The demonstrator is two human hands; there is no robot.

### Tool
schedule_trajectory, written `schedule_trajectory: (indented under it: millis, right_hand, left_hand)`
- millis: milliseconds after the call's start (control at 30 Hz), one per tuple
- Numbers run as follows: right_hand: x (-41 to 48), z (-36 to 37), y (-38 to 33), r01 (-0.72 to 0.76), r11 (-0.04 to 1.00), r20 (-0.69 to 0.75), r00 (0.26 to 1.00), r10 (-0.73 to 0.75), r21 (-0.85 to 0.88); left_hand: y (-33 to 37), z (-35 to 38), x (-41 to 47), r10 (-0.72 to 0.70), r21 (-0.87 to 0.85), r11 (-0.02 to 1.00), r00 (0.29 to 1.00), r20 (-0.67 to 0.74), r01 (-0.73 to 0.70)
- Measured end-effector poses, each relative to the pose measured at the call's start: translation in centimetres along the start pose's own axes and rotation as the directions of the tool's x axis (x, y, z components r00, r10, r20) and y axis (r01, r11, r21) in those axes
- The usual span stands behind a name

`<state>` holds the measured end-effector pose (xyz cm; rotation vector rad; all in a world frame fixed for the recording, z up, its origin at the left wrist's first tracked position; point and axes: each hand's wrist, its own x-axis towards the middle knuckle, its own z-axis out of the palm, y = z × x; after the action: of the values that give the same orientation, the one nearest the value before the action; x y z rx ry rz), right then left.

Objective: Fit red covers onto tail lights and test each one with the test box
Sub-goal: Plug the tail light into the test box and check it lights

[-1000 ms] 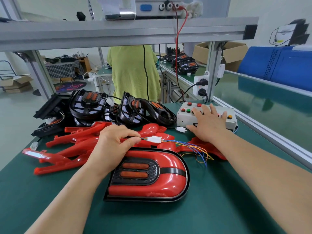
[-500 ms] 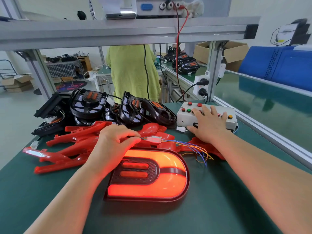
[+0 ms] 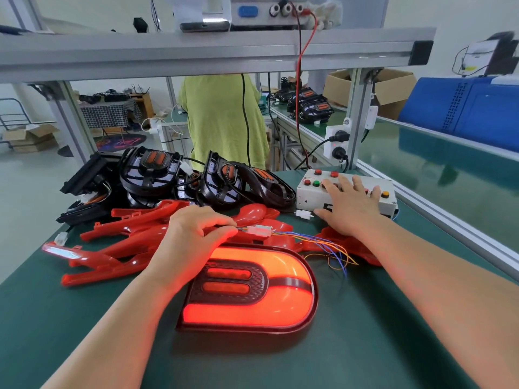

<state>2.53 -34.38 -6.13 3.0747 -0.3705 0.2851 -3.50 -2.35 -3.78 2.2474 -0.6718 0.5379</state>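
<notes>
Close to the near edge of the green tabletop [image 3: 365,346] a tail light [image 3: 250,287] lies flat, its red cover on. It glows bright red. The left hand [image 3: 193,237] rests on its far left corner. Its fingers are curled and pinch the thin cord [image 3: 241,227] just behind a white plug [image 3: 259,230]. Coloured wires [image 3: 331,248] run from the plug toward the right and loop over the tabletop.

On the left side lies a heap of loose red covers [image 3: 126,242], touching one another. A few more poke out under the right arm.

Farther back, toward the right edge, stands the white test box [image 3: 311,195] with red, green and yellow buttons on top. The right hand [image 3: 348,209] lies flat on it with fingers spread wide, holding nothing, the thumb down on the near side of the box.

At the far left corner black tail light bodies [image 3: 151,175] are piled up without covers.

Past the far edge a person in a yellow-green shirt [image 3: 224,119] stands at the next bench. To the right of the metal post sits a cardboard box [image 3: 393,85] with its flaps open; what is inside is hidden. Beside it is a blue case [image 3: 463,108], closed. More cardboard boxes [image 3: 31,136] sit on the floor far left, and I cannot tell what they hold.
</notes>
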Motion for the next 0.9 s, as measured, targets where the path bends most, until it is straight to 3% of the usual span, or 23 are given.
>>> schedule_trajectory:
  millis: [133,233,300,400,500,600,767,900]
  right_hand:
    - [-0.6,-1.2,-0.1,0.013,0.991,-0.005,1.0,-0.012,0.133]
    - [-2.0,-3.2,-1.7,0.101,0.939,-0.14,0.989,-0.057,0.33]
    - [-3.4,-5.0,-3.3,0.206,0.824,-0.166,0.976,-0.137,0.527]
    - [-6.3,-6.8,-5.5,0.233,0.597,-0.028,0.943,-0.331,0.768]
    - [-8.0,-6.7,-6.8,0.194,0.567,0.097,0.891,-0.443,0.801]
    - [-8.6,-6.0,-7.5,0.156,0.556,0.14,0.88,-0.454,0.817]
    - [-8.9,-5.2,-7.3,0.084,0.466,0.121,0.912,-0.393,0.881]
    - [-9.3,-4.7,-7.5,0.135,0.475,0.061,0.925,-0.375,0.87]
  left_hand:
    - [0.1,0.0,0.0,-0.001,-0.017,1.0,1.0,0.006,0.001]
    - [0.0,0.1,0.1,-0.005,-0.023,1.0,1.0,0.004,0.006]
    - [-0.1,0.2,0.2,-0.002,-0.03,1.0,1.0,-0.007,0.002]
    - [-0.2,0.3,0.1,-0.01,-0.035,0.999,0.999,-0.032,0.008]
    - [-0.3,0.3,0.1,-0.031,-0.068,0.997,0.997,-0.067,0.027]
    - [-0.3,0.3,0.1,-0.051,-0.085,0.995,0.995,-0.082,0.044]
    - [-0.1,0.4,0.2,-0.035,-0.081,0.996,0.995,-0.088,0.028]
    - [0.2,0.3,0.3,0.079,0.013,0.997,0.996,-0.046,-0.078]
